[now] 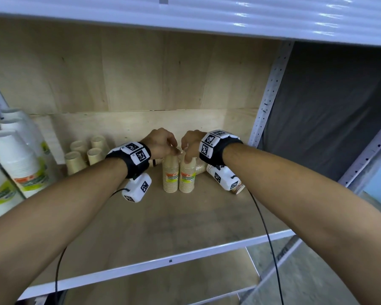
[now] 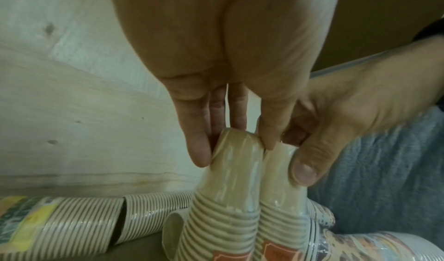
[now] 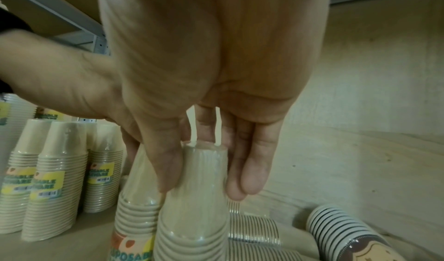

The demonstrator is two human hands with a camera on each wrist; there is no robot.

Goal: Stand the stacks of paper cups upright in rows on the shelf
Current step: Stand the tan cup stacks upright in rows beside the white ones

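Note:
Two plastic-wrapped beige cup stacks stand upright side by side mid-shelf, the left stack (image 1: 169, 176) and the right stack (image 1: 187, 178). My left hand (image 1: 171, 148) pinches the top of the left stack (image 2: 236, 162) between fingers and thumb. My right hand (image 1: 186, 154) grips the top of the right stack (image 3: 201, 193), thumb on one side and fingers on the other. Striped cup stacks (image 2: 84, 219) lie on their sides behind the pair. A patterned stack (image 3: 346, 232) lies to the right.
Several beige stacks (image 1: 86, 154) stand upright at the back left. Tall white cup stacks (image 1: 15, 159) lean at the far left. The wooden shelf (image 1: 163, 221) runs forward to a white front rail (image 1: 169, 258), with a perforated post (image 1: 268, 93) at the right.

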